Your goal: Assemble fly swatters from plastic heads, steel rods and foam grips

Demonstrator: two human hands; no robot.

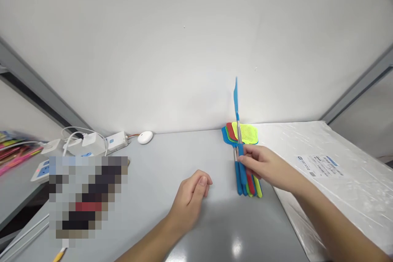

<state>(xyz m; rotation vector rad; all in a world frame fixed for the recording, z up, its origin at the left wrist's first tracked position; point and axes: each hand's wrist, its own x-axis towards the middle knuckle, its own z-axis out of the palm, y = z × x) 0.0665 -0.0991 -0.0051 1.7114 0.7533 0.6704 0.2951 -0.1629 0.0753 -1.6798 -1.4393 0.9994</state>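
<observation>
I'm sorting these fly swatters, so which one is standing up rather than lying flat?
The blue swatter pinched in the right hand: its head points up against the wall, while the others lie stacked on the table.

Glossy table (215, 229); seemingly plastic swatters (245, 133).
</observation>
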